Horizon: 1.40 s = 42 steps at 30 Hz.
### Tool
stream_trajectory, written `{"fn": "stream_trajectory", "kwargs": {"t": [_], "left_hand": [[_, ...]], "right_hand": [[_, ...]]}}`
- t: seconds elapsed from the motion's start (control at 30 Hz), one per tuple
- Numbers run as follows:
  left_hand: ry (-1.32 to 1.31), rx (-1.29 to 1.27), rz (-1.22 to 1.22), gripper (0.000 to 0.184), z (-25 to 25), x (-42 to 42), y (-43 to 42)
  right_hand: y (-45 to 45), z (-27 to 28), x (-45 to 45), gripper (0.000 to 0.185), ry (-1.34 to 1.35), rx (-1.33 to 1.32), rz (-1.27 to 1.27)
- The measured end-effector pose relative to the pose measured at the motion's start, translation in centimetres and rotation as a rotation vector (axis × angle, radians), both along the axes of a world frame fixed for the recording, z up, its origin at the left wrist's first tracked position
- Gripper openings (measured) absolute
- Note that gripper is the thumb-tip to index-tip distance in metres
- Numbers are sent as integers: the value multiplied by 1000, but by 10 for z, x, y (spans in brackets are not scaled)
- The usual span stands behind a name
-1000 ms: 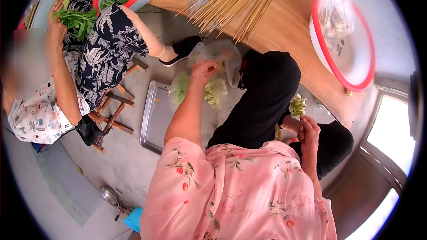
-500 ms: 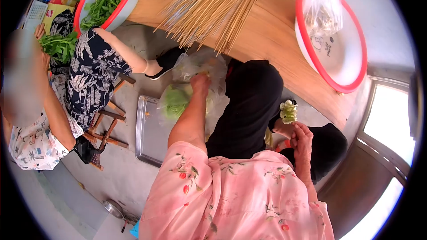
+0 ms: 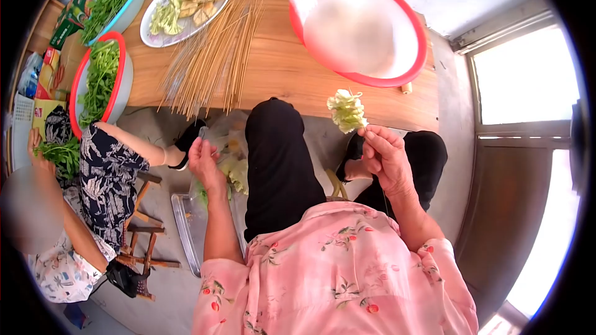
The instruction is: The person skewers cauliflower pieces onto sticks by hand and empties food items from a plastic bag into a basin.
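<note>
My right hand point(image 3: 386, 154) pinches a thin skewer point(image 3: 386, 201) with bunched pale green leaves point(image 3: 346, 110) threaded at its top, held up over my right knee. My left hand point(image 3: 208, 164) is beside my left knee, fingers curled together. What they hold, if anything, I cannot make out. Below and beside that hand, a clear plastic bag point(image 3: 231, 141) and pale leafy greens point(image 3: 237, 175) sit low, partly hidden by my arm and leg. A spread of bare wooden skewers point(image 3: 214, 56) lies on the table ahead.
The wooden table point(image 3: 273, 56) bears an oval plate point(image 3: 149, 31) of leaves and yellowish slices, and a red-rimmed basin point(image 3: 403, 77). Tubs of greens point(image 3: 102, 77) stand at left. A co-worker point(image 3: 68, 211) sits there holding greens. A metal tray point(image 3: 184, 229) lies on the floor.
My left hand has come up and back from the plastic bag. My right hand has raised the leaf skewer towards the table. The view has shifted, showing more of the table.
</note>
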<state>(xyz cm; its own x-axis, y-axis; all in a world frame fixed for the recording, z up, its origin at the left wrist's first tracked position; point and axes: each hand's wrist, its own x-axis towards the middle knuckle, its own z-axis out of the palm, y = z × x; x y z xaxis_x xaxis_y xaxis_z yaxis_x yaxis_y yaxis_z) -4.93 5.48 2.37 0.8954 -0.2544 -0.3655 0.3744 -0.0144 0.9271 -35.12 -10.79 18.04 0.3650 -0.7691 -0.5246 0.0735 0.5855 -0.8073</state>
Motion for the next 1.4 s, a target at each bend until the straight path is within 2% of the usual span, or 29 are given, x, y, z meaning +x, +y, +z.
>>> {"fn": "stream_trajectory", "kwargs": {"t": [0.07,0.1,0.2,0.33,0.4,0.47,0.57,0.7,0.77,0.8,0.83,0.9,0.97,1.07,1.1,1.17,1.23,1.3,1.33,1.4], "left_hand": [[-178,-46,52,28,46,-13,-9],[-185,-65,52,28,67,-20,-13],[-326,-158,-82,25,129,-55,-28],[-268,-193,-546,14,175,-122,-39],[-231,-253,-840,15,177,-150,-44],[-352,-188,-1082,22,177,-168,-48],[-213,-279,-1160,34,188,-192,-48],[-278,-293,-1083,38,186,-196,-55],[-326,-175,-1028,37,197,-188,-54],[-551,-159,-1026,38,198,-182,-53],[-561,-157,-1043,38,198,-176,-52],[-1166,165,-1033,39,200,-163,-52],[-1257,226,-1086,39,209,-155,-56],[-603,-6,-1021,32,221,-159,-64],[-606,10,-1027,32,226,-167,-67],[-31,-331,-833,30,232,-182,-73],[-79,-299,-789,28,228,-181,-73],[-215,-149,-878,25,218,-170,-71],[-316,-130,-782,20,215,-172,-72],[-313,-127,-751,18,214,-168,-72]], "right_hand": [[-5,13,2,13,-142,62,24],[-8,17,4,13,-150,43,24],[-16,29,5,15,-295,72,35],[-20,44,10,15,-411,84,39],[-18,48,14,16,-465,64,18],[-15,53,22,16,-467,20,-35],[-12,55,34,15,-476,-81,-130],[-4,66,50,13,-436,-151,-243],[-2,72,53,14,-378,-122,-306],[-3,70,53,17,-402,-150,-323],[-2,70,52,17,-412,-151,-340],[-2,69,52,15,-361,-241,-356],[-1,63,53,13,-372,-236,-382],[1,57,57,13,-378,-268,-352],[3,56,59,13,-386,-254,-358],[7,57,62,15,-372,-223,-380],[9,57,62,16,-370,-195,-384],[11,47,65,17,-430,-279,-387],[12,42,64,18,-457,-320,-355],[15,40,61,18,-480,-330,-332]]}}
